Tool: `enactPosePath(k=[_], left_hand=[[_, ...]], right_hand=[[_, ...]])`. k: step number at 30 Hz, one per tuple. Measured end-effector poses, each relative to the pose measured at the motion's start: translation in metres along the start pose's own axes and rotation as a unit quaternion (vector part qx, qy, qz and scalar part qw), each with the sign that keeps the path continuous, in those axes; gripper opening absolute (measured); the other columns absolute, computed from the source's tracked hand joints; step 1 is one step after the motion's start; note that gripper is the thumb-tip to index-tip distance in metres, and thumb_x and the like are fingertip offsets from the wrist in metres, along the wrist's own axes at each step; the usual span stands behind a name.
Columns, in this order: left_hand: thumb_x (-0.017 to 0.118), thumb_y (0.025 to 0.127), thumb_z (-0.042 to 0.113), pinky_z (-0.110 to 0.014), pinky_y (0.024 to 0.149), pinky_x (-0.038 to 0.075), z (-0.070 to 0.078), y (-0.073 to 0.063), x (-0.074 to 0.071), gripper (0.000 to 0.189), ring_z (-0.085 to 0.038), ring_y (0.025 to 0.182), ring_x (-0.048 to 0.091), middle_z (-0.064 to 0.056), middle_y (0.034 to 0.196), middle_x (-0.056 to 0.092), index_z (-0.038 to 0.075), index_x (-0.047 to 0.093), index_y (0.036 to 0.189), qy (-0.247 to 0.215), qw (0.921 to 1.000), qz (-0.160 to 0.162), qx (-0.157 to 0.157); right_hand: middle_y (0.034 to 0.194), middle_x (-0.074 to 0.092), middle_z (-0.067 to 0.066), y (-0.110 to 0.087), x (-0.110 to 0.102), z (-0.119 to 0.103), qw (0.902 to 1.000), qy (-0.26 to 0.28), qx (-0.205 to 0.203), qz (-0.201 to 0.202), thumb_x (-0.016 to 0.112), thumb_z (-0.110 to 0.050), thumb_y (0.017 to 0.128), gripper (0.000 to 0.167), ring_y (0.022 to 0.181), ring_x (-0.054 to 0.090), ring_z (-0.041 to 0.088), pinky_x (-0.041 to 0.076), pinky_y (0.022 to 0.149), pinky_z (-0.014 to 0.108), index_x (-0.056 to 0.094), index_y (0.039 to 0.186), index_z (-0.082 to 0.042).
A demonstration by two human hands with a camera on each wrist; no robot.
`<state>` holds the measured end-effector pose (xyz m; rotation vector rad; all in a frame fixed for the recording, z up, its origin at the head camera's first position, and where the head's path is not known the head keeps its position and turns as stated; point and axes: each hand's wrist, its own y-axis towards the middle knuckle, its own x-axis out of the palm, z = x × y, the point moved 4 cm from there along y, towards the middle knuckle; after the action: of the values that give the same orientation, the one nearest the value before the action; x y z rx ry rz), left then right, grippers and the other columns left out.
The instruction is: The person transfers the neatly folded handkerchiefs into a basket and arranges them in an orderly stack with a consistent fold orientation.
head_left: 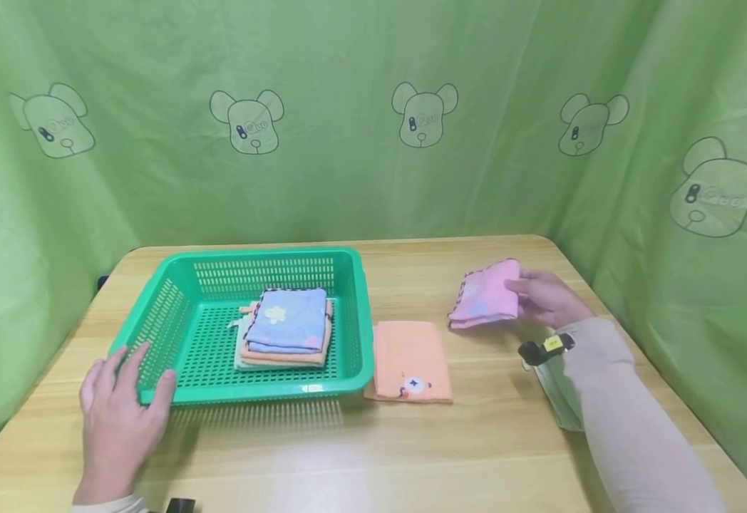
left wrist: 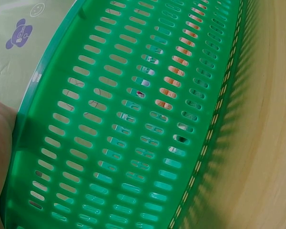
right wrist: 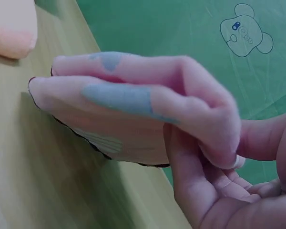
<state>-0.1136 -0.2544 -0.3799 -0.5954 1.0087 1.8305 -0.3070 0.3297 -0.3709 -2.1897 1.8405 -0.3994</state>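
My right hand [head_left: 549,298] pinches a folded pink towel [head_left: 485,292] at its right edge, thumb on one side and fingers on the other. Held above the table, the towel shows its fold, blue patches and dark stitched border in the right wrist view. My left hand [head_left: 120,410] rests on the near left corner of a green plastic basket [head_left: 264,392], fingers spread over the rim; its fingertips are out of the left wrist view. Inside the basket lies a stack of folded towels, a blue towel [head_left: 293,320] with a yellow flower on top.
A folded orange towel [head_left: 412,360] with a bear face lies against the basket's right side. Partly hidden under my right forearm is a pale green towel [head_left: 559,392]. Green curtains [head_left: 361,192] enclose the back and sides of the wooden table [head_left: 322,463].
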Motion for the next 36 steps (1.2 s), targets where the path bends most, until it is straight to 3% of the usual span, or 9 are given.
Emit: enactPosePath(k=[10,31,36], left_hand=[[0.052,0.097,0.034,-0.067,0.109,0.003,0.001,0.001,0.0,0.058,-0.051,0.139,0.01,-0.033,0.148,0.028,0.001,0.04,0.144,-0.002,1.0,0.004,0.005],[0.052,0.097,0.033,-0.068,0.108,0.005,0.0,0.0,0.001,0.057,-0.052,0.139,0.01,-0.033,0.147,0.028,0.001,0.04,0.143,-0.002,1.0,0.001,0.004],[0.052,0.097,0.033,-0.068,0.108,0.005,0.0,-0.001,0.0,0.057,-0.052,0.139,0.01,-0.033,0.147,0.028,0.001,0.04,0.143,-0.002,1.0,0.002,0.005]], right_hand=[[0.141,0.032,0.018,-0.005,0.011,-0.018,0.9996,0.024,-0.012,-0.004,0.047,-0.006,0.1,0.071,0.098,0.061,0.012,0.047,0.097,0.03,-0.001,0.152,0.001],[0.127,0.044,0.009,-0.006,0.034,-0.037,0.9971,0.058,-0.041,-0.026,0.047,-0.004,0.1,0.071,0.1,0.06,0.013,0.047,0.096,0.029,0.0,0.153,-0.001],[0.13,0.042,0.009,-0.004,0.04,-0.041,0.9967,0.063,-0.043,-0.029,0.047,-0.003,0.1,0.071,0.103,0.058,0.013,0.047,0.097,0.028,0.001,0.153,-0.001]])
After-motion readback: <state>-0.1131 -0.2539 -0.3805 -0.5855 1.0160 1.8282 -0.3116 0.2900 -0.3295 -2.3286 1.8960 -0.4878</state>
